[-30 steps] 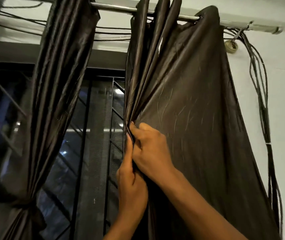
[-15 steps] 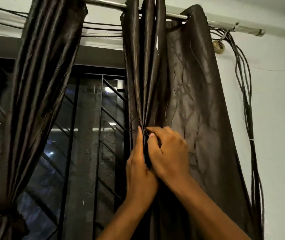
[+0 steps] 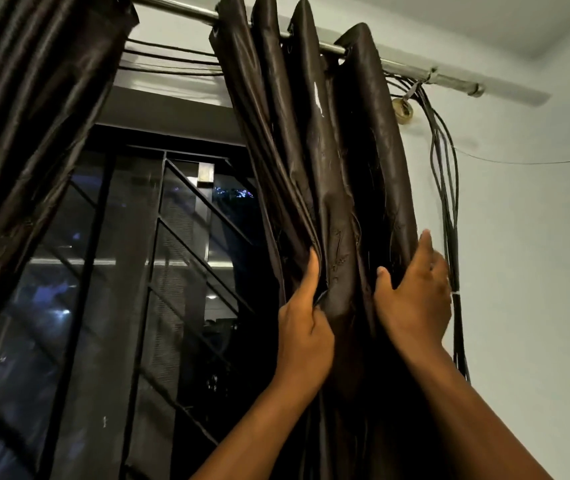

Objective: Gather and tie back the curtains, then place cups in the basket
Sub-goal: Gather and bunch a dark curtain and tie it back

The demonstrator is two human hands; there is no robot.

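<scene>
Nearest, the left hand (image 3: pixel 306 332) pinches the inner folds of the right curtain panel (image 3: pixel 328 188), thumb and fingers clamped on the cloth. Just beside it the right hand (image 3: pixel 416 299) lies flat with fingers spread on the outer edge, gripping nothing. Beyond, the panel hangs bunched on the curtain rod (image 3: pixel 411 69), near the hanging cables (image 3: pixel 448 202). Risk: the satiny folds could slip free, or the right hand could snag those cables. No cups or basket show.

both arms were reaching up. left hand (image 3: pixel 306 332) had its fingers curled in, thumb sticking straight up. right hand (image 3: pixel 415 296) was spread, fingers extended upward.
</scene>
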